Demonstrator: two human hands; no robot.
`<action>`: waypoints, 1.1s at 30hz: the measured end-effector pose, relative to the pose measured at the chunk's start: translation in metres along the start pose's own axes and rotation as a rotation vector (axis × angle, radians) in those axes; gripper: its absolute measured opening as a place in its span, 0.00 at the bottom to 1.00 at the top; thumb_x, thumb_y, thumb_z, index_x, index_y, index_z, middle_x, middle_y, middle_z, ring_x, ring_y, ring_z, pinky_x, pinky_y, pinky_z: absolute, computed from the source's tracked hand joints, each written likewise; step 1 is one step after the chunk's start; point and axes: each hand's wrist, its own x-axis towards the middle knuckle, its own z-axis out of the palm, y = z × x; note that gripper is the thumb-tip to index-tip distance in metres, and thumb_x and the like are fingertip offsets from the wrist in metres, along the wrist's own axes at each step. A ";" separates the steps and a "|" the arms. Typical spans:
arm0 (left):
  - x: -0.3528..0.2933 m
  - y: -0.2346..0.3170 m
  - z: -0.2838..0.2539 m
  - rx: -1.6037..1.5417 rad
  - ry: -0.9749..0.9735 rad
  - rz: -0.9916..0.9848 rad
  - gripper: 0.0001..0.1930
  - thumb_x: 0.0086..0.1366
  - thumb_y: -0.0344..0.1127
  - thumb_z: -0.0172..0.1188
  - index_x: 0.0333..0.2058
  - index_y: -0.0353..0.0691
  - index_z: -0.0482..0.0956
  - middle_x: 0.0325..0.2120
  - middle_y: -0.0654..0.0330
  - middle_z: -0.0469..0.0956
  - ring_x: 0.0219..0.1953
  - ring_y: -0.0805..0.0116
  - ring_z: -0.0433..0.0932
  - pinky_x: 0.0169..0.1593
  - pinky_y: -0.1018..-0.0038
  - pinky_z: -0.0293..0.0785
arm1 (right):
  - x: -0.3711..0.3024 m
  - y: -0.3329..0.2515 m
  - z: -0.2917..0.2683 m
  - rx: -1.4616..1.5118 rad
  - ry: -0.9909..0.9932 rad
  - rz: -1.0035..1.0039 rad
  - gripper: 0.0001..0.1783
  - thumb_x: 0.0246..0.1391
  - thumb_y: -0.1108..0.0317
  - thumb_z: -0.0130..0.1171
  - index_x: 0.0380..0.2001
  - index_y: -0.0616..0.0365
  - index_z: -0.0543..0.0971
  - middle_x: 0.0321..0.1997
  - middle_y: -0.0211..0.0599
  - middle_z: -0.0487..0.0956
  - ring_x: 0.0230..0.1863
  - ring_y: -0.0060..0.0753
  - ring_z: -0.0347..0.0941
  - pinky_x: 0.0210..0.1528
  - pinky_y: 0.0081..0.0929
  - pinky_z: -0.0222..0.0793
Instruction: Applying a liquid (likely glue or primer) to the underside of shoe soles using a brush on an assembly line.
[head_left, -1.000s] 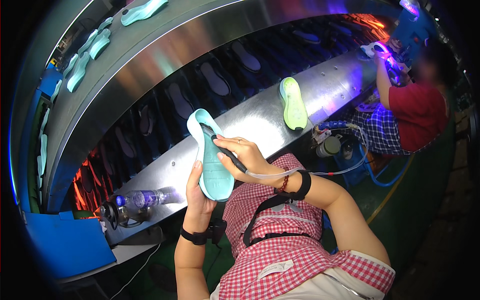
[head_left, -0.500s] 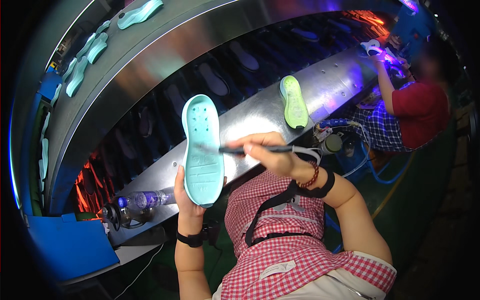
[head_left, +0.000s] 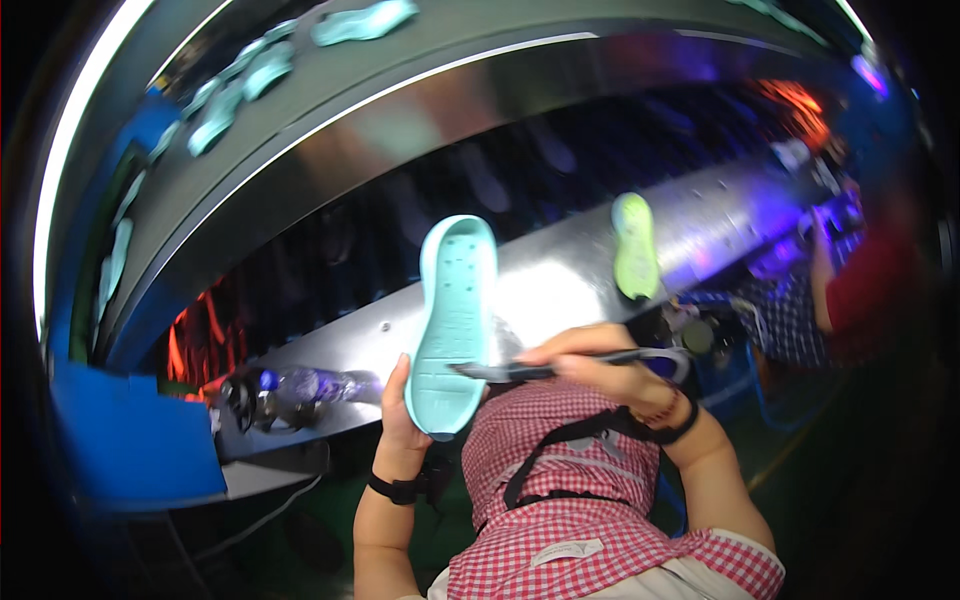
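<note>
— What are we holding now?

— With our left hand (head_left: 400, 425) we are holding a pale turquoise rubber shoe sole (head_left: 453, 325), long and flat. The fingers are closing around its lower end from behind, and the thumb is lying along its left edge. The sole is standing almost upright above the grip, with its ribbed face turned toward us.

— And the other hand?

— Our right hand (head_left: 600, 365) is pinching a thin dark tool like a pen (head_left: 545, 368), with a pale cable running from its back end. The fingers are pressed together on the shaft. The tip is pointing left from the grip and is touching the lower part of the sole, just above our left hand.

— What is lying around the two grips?

— Behind the sole, a shiny curved steel shelf (head_left: 560, 270) is running from the lower left to the upper right. Up and to the right of the pen grip, a yellow-green shoe sole (head_left: 635, 245) is resting on this shelf, well apart from our hands. To the left of the left hand, a clear plastic bottle (head_left: 315, 385) is lying on its side on the shelf. Far to the right, another person in a red top (head_left: 865, 290) is sitting, but this part is blurred.
</note>
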 end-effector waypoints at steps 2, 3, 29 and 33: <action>-0.018 0.016 0.011 -0.050 -0.067 0.079 0.33 0.63 0.54 0.35 0.57 0.31 0.54 0.48 0.43 0.67 0.46 0.47 0.72 0.46 0.52 0.71 | -0.014 -0.009 -0.010 0.275 0.150 -0.112 0.16 0.49 0.69 0.46 0.36 0.70 0.76 0.35 0.52 0.78 0.31 0.35 0.76 0.37 0.26 0.72; -0.026 0.025 0.013 -0.063 -0.097 0.107 0.33 0.63 0.54 0.35 0.57 0.31 0.54 0.49 0.43 0.67 0.46 0.46 0.72 0.46 0.51 0.71 | -0.018 -0.008 -0.019 0.426 0.225 -0.190 0.18 0.49 0.67 0.45 0.36 0.72 0.75 0.36 0.55 0.77 0.32 0.38 0.76 0.37 0.27 0.72; 0.122 0.425 0.021 2.357 0.812 0.563 0.34 0.51 0.37 0.57 0.58 0.44 0.58 0.54 0.47 0.64 0.60 0.51 0.56 0.62 0.61 0.47 | 0.005 0.079 -0.063 0.881 0.461 0.133 0.18 0.50 0.70 0.43 0.38 0.75 0.73 0.36 0.55 0.77 0.33 0.42 0.76 0.39 0.32 0.73; 0.158 0.397 0.048 2.370 0.993 0.037 0.43 0.52 0.38 0.58 0.62 0.65 0.42 0.58 0.47 0.57 0.63 0.45 0.46 0.62 0.52 0.44 | 0.000 0.092 -0.075 0.907 0.516 0.151 0.17 0.51 0.71 0.43 0.37 0.76 0.73 0.37 0.56 0.76 0.33 0.44 0.75 0.40 0.33 0.72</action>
